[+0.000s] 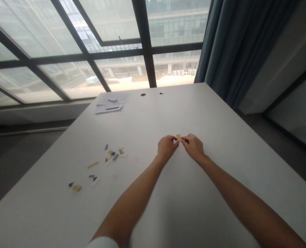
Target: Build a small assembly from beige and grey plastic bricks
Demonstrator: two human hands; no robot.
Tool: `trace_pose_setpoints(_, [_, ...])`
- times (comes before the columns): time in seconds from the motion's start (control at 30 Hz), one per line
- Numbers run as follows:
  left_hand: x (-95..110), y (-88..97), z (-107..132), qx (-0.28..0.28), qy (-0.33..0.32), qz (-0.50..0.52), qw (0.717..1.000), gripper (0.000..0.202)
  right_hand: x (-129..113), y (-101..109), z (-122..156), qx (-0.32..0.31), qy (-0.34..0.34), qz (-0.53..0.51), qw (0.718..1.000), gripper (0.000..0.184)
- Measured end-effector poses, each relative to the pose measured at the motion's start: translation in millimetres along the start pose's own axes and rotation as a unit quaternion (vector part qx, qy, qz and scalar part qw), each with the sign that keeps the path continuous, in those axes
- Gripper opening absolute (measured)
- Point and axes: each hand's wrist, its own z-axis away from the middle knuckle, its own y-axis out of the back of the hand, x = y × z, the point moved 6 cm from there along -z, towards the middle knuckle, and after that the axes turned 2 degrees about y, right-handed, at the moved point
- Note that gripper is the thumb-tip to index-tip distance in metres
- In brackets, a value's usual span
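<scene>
Both my arms reach out over a white table (220,113). My left hand (166,146) and my right hand (193,146) meet near the table's middle, fingers pinched together. Between their fingertips they hold a small tan piece (178,137), just above the tabletop. Each hand grips one side of it. To the left lie several small loose pieces (114,154), tan, white and dark grey, scattered on the table.
More small pieces lie nearer the left edge: a tan strip (92,164), a tan block (77,187) and a dark bit (93,177). Papers (111,102) rest at the far edge by the window. Two cable holes (142,94) sit in the tabletop. A dark curtain (235,51) hangs at right.
</scene>
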Motion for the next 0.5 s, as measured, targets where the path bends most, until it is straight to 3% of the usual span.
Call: trace_pose_setpoints(0.5, [-1.8,-0.8,0.4,-0.001,-0.009,0.002,1.0,0.021,1.0,1.0,-0.3,0.009,-0.025,-0.012,1.0,0.027])
